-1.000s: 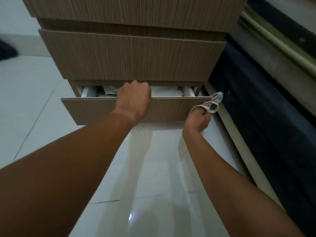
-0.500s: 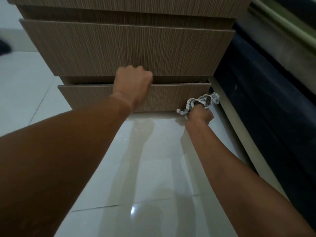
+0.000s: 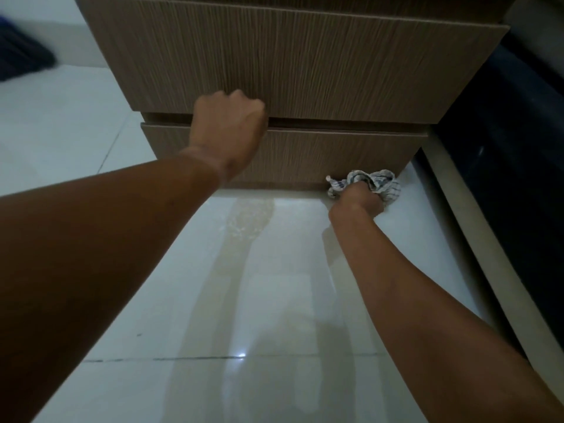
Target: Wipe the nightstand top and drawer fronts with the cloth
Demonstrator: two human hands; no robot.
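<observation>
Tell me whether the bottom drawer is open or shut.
Shut. The bottom drawer front sits nearly flush under the drawer above, with no contents or inside visible; the left hand rests at its top edge.

One head-worn view looks forward and down, close to the nightstand (image 3: 274, 62) drawer fronts.

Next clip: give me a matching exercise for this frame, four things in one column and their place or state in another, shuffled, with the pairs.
Things:
1. left hand
2. right hand
3. bottom drawer
4. floor

States:
A. pale glossy tiles
B. pushed in, wood-grain front
C. fist at the gap above the bottom drawer
D. clutching the checked cloth low at the drawer's right corner

Pairs: 1-C, 2-D, 3-B, 4-A
</observation>
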